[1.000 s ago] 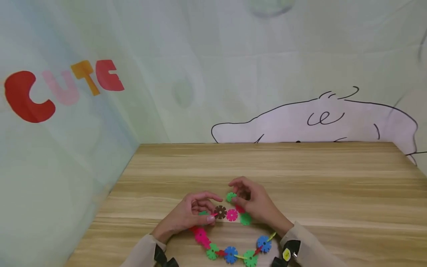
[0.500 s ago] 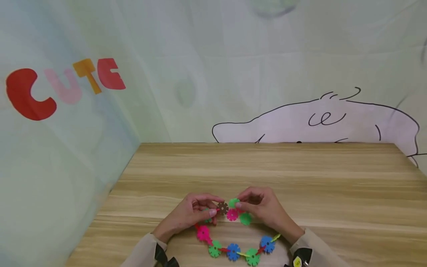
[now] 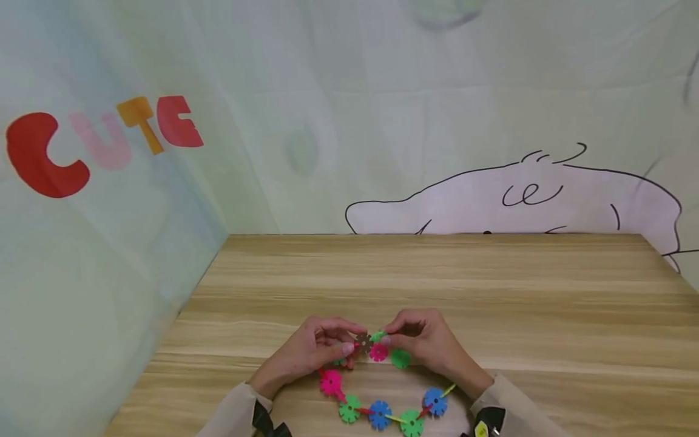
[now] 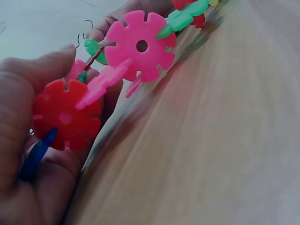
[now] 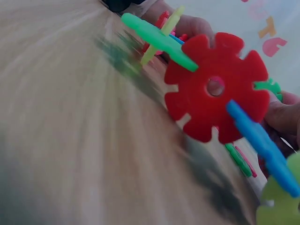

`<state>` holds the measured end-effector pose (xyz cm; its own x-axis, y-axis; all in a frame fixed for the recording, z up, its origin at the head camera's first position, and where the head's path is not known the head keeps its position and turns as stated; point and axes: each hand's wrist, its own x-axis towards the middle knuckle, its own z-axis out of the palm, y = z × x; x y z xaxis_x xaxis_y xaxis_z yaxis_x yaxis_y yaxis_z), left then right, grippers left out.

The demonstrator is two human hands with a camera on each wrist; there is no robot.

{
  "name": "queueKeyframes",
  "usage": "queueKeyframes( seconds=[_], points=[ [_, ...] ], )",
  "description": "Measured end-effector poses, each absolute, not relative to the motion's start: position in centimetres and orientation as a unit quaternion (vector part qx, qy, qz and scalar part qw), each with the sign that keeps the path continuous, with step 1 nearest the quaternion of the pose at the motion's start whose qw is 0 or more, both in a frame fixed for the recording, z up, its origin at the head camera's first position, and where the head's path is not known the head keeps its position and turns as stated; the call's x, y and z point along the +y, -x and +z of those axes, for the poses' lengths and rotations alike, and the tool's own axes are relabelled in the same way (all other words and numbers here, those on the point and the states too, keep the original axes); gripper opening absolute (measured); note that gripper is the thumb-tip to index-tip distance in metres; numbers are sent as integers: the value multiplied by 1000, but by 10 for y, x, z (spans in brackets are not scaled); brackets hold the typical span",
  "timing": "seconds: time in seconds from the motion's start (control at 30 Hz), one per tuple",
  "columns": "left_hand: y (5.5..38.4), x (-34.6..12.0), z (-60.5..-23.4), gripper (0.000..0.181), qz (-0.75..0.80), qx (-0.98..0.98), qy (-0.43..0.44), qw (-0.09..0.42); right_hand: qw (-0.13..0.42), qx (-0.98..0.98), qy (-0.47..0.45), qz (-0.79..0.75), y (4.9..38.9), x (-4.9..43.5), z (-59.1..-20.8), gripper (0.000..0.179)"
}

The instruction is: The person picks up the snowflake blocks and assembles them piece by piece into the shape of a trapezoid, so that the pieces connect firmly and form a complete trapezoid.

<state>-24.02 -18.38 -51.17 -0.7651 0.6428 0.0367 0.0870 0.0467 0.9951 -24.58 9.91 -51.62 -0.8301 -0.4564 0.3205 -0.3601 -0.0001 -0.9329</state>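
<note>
A chain of notched plastic snowflake discs curves between both hands in the head view, with a blue disc (image 3: 380,415) and a pink disc (image 3: 330,383) among its links. My left hand (image 3: 314,349) grips the chain's left end, where a brown disc (image 3: 363,343) sits at the fingertips. My right hand (image 3: 431,343) pinches a green disc (image 3: 378,335) against the brown one's right edge; whether their slots interlock cannot be told. In the left wrist view a red disc (image 4: 68,117) hangs beside the palm. A large red disc (image 5: 218,86) fills the right wrist view.
Just below the fingertips are a loose-looking pink disc (image 3: 378,352) and another green disc (image 3: 400,359). The wooden table (image 3: 437,267) runs back to a printed backdrop (image 3: 306,121) with letters and a cartoon outline.
My right hand has moved down and brought its green disc from apart to the brown disc's edge. The left hand has barely moved; the brown disc has shifted slightly right.
</note>
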Motion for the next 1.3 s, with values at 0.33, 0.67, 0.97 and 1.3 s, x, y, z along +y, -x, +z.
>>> queueKeyframes(
  seconds=[0.33,0.67,0.97,1.3],
  points=[
    [241,-181,-509,42,653,672,-266,227,-2,705,320,-633,246,95,-516,8],
    [241,-176,-509,37,642,695,-255,202,2,765,278,-581,245,108,-511,14],
    [245,-179,-509,36,635,710,-227,204,-91,865,320,-376,243,118,-515,19],
    [244,-184,-510,38,633,713,-212,214,-7,834,230,-502,246,110,-515,19]
  ],
)
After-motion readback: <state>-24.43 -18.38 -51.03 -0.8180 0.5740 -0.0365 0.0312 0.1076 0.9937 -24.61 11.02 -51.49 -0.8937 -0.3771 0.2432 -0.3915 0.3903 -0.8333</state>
